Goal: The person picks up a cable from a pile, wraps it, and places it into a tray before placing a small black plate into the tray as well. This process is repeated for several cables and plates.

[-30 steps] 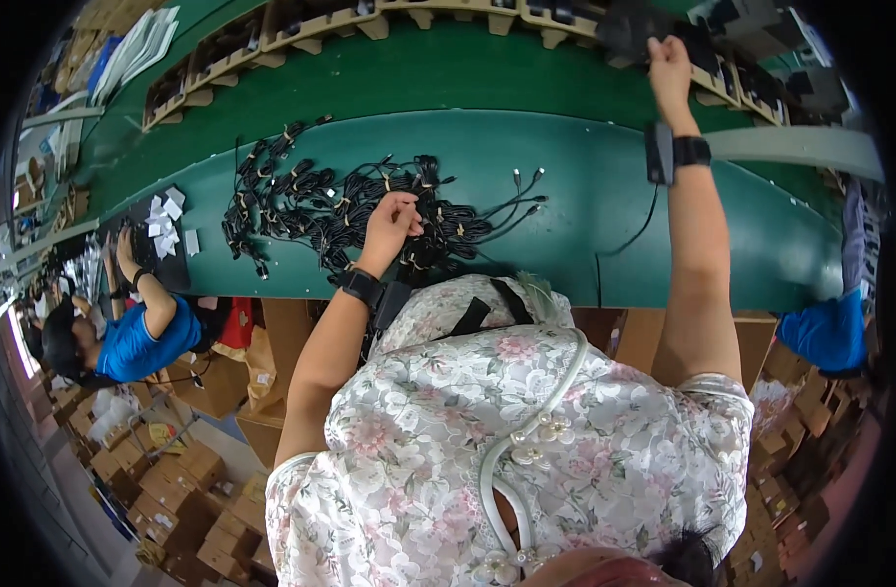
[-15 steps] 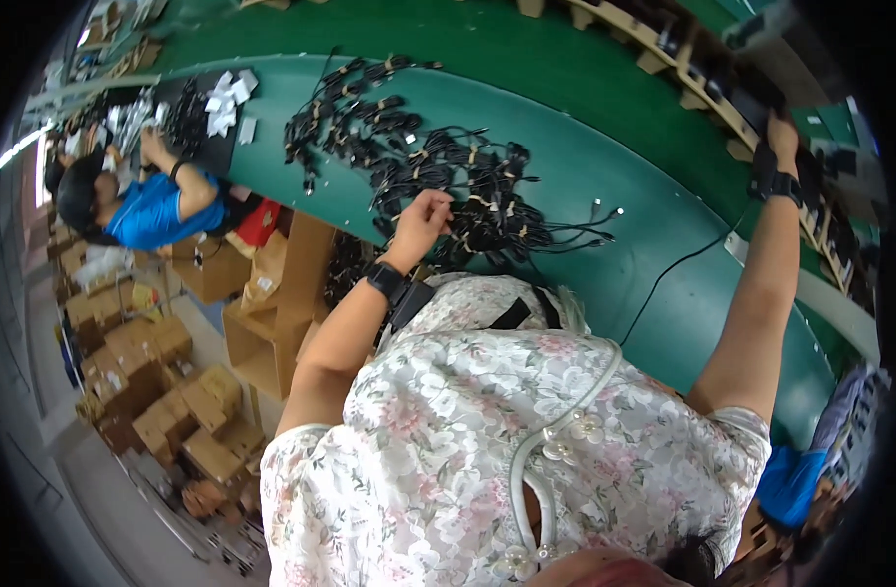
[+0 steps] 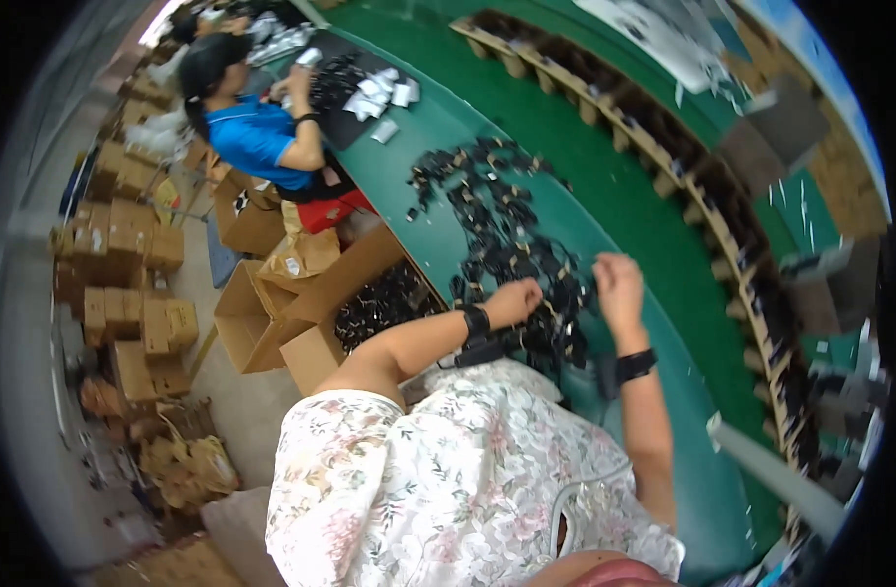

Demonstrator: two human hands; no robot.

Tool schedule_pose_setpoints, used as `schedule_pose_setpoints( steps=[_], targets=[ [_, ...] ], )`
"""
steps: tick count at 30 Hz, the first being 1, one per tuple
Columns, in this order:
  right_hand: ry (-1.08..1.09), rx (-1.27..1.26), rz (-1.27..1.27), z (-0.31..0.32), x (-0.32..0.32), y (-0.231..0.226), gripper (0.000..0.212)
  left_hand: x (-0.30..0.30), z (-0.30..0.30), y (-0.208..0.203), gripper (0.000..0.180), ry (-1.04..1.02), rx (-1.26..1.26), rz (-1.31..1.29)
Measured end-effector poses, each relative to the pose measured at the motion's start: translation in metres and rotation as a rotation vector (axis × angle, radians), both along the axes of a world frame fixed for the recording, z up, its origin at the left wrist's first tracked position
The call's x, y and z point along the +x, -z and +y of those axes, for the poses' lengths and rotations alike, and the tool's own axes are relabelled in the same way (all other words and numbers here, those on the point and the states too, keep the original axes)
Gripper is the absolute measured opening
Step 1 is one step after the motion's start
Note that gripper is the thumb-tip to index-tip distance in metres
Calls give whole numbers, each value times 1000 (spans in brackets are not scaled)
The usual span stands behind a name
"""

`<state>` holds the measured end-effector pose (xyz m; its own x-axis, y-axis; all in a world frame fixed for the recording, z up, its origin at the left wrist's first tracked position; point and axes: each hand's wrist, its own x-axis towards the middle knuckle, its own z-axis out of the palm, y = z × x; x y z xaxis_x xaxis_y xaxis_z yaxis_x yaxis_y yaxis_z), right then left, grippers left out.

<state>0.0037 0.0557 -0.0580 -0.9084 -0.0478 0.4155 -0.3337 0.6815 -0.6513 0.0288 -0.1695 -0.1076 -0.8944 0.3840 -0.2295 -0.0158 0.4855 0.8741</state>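
A pile of black cables (image 3: pixel 502 220), coiled into bundles with light ties, lies on the green tabletop (image 3: pixel 377 174) before me. At the pile's near left edge rests my left hand (image 3: pixel 514 302), its fingers curled together over the cables. My right hand (image 3: pixel 619 289) is raised just right of the pile, thumb and fingertips drawn together. Whatever either hand pinches is too small or too hidden to make out. Both wrists wear black bands.
Along the far right runs a line of wooden carriers (image 3: pixel 614 117). An open cardboard box (image 3: pixel 369 269) with more black cables stands left of me. A co-worker in a blue shirt (image 3: pixel 257 137) handles items beside white pieces (image 3: pixel 374 93). Stacked cartons (image 3: pixel 130 245) fill the left.
My right hand has come back from the carriers at the right to the cable pile. My left hand stays by the cables, and the view has turned.
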Motion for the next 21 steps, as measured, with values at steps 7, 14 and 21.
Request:
schedule_pose_setpoints(
  steps=[7, 14, 21],
  targets=[
    [38, 401, -271, -62, 8, 74, 32, 1, -23, -17, 9, -45, 115, -71],
    [136, 153, -147, -34, 22, 4, 26, -8, -33, -46, 23, -82, 264, -254],
    [-9, -998, -503, -47, 38, -76, 20, -8, 28, -93, 57, 234, 354, 300]
  ],
)
